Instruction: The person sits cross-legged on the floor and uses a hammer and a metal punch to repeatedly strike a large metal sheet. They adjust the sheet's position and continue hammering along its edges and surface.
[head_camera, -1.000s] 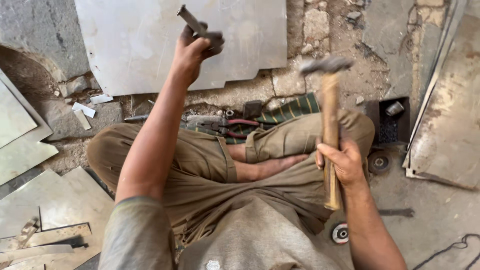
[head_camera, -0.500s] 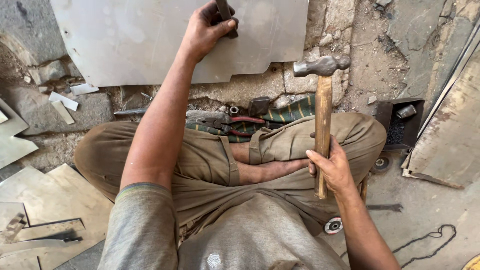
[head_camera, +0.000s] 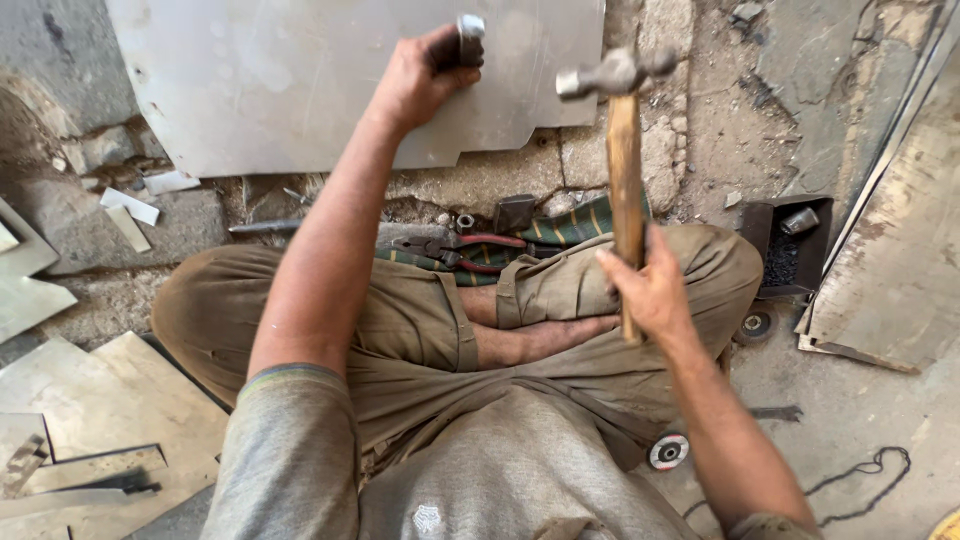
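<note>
Up front, the left hand (head_camera: 425, 75) grips a short metal punch (head_camera: 470, 35) standing upright on the grey metal sheet (head_camera: 280, 80), while the right hand (head_camera: 655, 290) is closed around a wooden-handled hammer (head_camera: 622, 150), its handle running away from the person and its steel head crosswise beside the punch. Pliers (head_camera: 455, 248) lie on the rough stone floor (head_camera: 760, 120) among sheet offcuts (head_camera: 90, 400).

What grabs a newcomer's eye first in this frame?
The hammer, raised in the right hand at centre right with its steel head up near the sheet's edge. Next, the left hand at top centre, fingers wrapped round a short metal punch over the big grey metal sheet lying on the ground.
</note>
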